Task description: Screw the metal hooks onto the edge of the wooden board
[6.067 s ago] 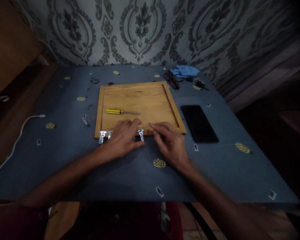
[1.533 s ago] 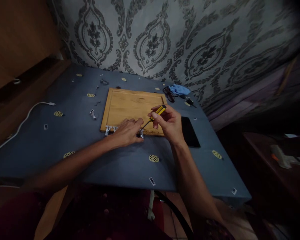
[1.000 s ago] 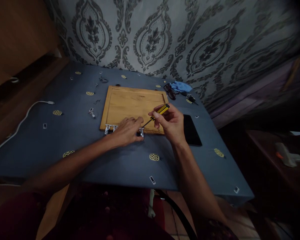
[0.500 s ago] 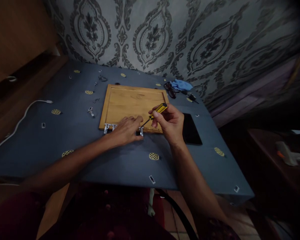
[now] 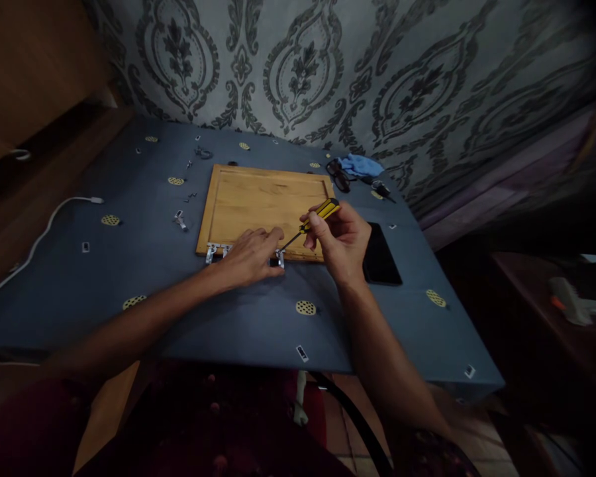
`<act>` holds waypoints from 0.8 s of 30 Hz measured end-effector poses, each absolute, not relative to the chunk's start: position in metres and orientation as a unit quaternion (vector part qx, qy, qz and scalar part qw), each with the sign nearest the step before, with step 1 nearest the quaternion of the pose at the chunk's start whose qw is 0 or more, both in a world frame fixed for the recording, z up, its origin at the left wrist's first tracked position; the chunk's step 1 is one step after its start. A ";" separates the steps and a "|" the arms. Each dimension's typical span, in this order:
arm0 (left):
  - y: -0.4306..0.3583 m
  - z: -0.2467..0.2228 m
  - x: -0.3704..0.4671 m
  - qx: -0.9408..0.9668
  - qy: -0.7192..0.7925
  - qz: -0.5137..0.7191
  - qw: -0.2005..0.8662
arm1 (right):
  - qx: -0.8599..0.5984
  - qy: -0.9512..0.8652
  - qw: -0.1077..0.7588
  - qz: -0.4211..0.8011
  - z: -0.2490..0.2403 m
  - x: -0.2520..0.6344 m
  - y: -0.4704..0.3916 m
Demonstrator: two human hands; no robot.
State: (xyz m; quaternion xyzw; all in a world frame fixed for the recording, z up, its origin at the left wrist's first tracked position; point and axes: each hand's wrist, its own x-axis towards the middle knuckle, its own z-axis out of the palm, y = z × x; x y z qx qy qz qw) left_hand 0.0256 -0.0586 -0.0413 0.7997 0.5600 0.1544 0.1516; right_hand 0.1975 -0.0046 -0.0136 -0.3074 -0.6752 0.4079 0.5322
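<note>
A wooden board [image 5: 258, 199] with a raised frame lies flat on the blue tablecloth. Along its near edge sit shiny metal brackets: one bracket [image 5: 211, 252] shows at the left corner, another [image 5: 281, 258] right of my left hand [image 5: 253, 255]. That hand lies over the edge, fingers on the wood and thumb below, steadying the right-hand bracket; part of the metal is hidden under it. My right hand [image 5: 340, 242] pinches the yellow-and-black handle of a screwdriver [image 5: 320, 214]. Its shaft slants down left, the tip at the right-hand bracket.
Left of the board lie a loose metal bracket [image 5: 180, 222], small screws [image 5: 191, 197] and more metal bits [image 5: 203, 153]. A black tablet [image 5: 383, 255] is beside my right hand. Sunglasses [image 5: 338, 175], a blue cloth [image 5: 360, 165] and keys [image 5: 382, 190] lie behind. A white cable [image 5: 54, 218] runs at left.
My right hand and the screwdriver handle have shifted slightly right and tilted a little lower, the tip staying at the bracket. My left hand keeps its place.
</note>
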 end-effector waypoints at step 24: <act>-0.060 -0.040 0.025 0.796 0.563 0.155 0.161 | -0.308 -0.671 0.529 0.418 -0.017 0.197 -0.006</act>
